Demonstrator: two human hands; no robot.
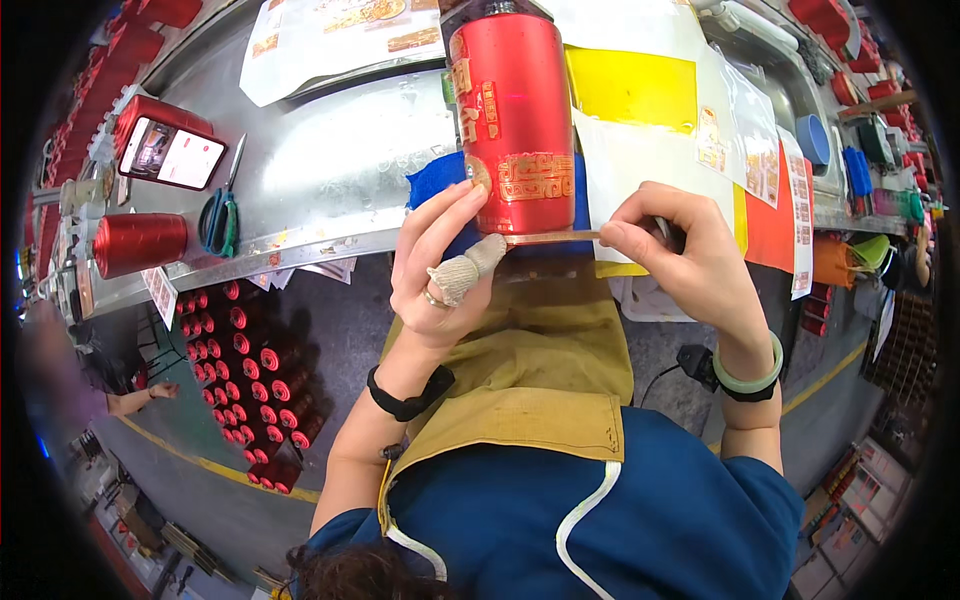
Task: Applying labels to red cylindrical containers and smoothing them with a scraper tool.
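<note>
A large red metal bottle [515, 110] with raised gold decorations lies on the bench, its base toward me. My left hand [447, 255] grips the base's left edge, fingertips on a round gold piece on the bottle's side. Knitted finger covers [465, 275] are on that hand, the thumb against the base. My right hand [680, 245] pinches the right end of a thin copper-coloured strip [555, 238], which runs along the base edge to my left thumb. Something dark and shiny shows inside my right hand; I cannot make out its kind. Blue cloth [440, 183] lies under the bottle.
Left on the metal bench [350, 130] are a phone [172, 152], scissors [222, 215] and a red can [140, 245]. Decal sheets [745, 130] and a yellow sheet [635, 90] lie right. Several red bottles [255, 385] stand on the floor. A person's hand [163, 390] shows far left.
</note>
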